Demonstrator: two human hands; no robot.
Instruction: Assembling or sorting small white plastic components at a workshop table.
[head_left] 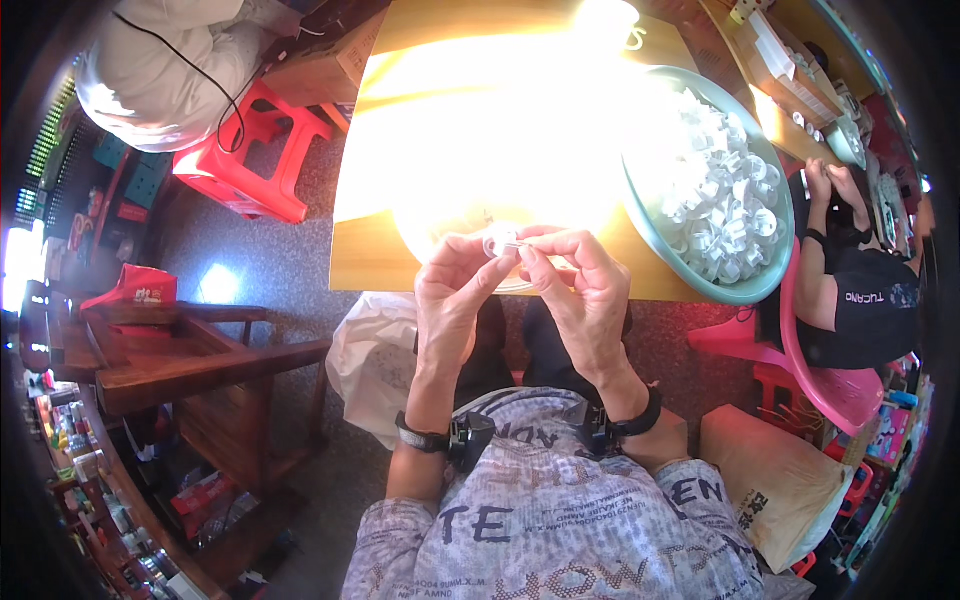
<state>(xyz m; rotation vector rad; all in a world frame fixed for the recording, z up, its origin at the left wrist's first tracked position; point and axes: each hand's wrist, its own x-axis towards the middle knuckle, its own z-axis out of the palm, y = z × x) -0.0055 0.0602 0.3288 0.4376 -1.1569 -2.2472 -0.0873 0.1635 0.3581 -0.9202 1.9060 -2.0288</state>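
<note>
At frame centre, above the counter (370, 262) edge, left hand (452, 300) and right hand (580, 290) pinch one small white plastic ring (501, 241) between their fingers. Teal basin (640, 210) of like parts sits upper right. Advisable: fingertip grip only, ring kept square, light even pressure.

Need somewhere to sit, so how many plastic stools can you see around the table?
3. One red stool stands left of the table, by a seated person in white. Two more on the right: a pink stool and a red-orange stool under it. Others may be hidden.
</note>
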